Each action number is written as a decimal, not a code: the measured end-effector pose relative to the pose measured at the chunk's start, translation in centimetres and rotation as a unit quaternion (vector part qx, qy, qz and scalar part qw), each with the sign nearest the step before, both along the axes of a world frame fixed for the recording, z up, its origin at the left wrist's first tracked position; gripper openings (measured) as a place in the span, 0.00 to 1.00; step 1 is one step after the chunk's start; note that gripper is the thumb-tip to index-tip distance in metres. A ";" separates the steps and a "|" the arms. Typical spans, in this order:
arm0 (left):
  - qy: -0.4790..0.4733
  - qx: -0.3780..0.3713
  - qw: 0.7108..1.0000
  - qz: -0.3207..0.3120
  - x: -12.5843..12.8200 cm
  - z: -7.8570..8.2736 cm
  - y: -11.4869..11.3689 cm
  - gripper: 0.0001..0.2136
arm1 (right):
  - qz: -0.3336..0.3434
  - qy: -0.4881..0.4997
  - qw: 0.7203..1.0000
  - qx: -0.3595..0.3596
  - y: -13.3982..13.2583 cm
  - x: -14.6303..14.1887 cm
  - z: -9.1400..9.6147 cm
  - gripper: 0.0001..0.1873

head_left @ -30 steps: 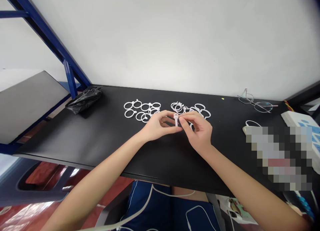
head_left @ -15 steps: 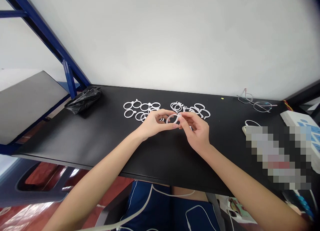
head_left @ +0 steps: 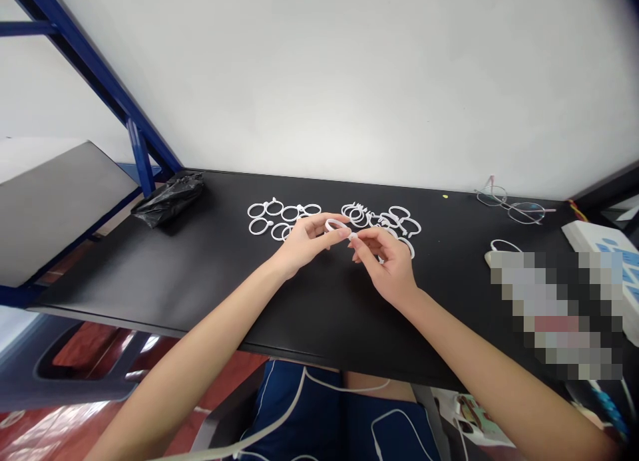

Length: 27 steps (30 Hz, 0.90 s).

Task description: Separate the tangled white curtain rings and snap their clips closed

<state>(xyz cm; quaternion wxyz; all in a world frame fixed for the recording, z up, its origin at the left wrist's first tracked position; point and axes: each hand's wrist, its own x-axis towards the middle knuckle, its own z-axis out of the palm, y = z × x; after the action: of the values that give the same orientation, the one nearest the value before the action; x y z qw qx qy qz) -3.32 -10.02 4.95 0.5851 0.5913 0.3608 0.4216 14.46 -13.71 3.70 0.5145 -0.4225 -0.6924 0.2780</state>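
Note:
Above the black desk, my left hand grips a white curtain ring by its rim, thumb in front and fingers behind. My right hand pinches the small knob on the same ring's right side between thumb and fingertips. Behind my left hand lies a group of closed-looking white rings, each with a small knob. Past my right hand, more white rings lie in a loose, overlapping heap, some showing a gap. My fingers partly cover both groups.
A crumpled black plastic bag lies at the desk's left end. On the right are eyeglasses, a blurred-out phone-like object and a white-and-blue box. A wall rises behind the desk.
The ring between my hands has tilted flatter and shifted slightly left. My right hand has moved a little lower and left, uncovering more rings behind it.

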 end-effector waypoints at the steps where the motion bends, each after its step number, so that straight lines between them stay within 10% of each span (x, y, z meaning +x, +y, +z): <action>1: 0.012 0.004 1.000 0.000 0.1 0.1 -0.1 0.17 | 0.006 0.001 1.000 -0.005 0.0 0.0 -0.1 0.06; 27: 0.156 0.126 0.978 0.058 0.3 0.2 -0.8 0.24 | 0.073 -0.035 0.996 -0.030 -0.2 -0.3 -0.1 0.09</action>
<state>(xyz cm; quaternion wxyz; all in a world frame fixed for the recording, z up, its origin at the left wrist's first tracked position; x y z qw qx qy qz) -3.05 -10.78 5.18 0.4167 0.6972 0.4253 0.3991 14.17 -13.90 3.59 0.4551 -0.3959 -0.7303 0.3207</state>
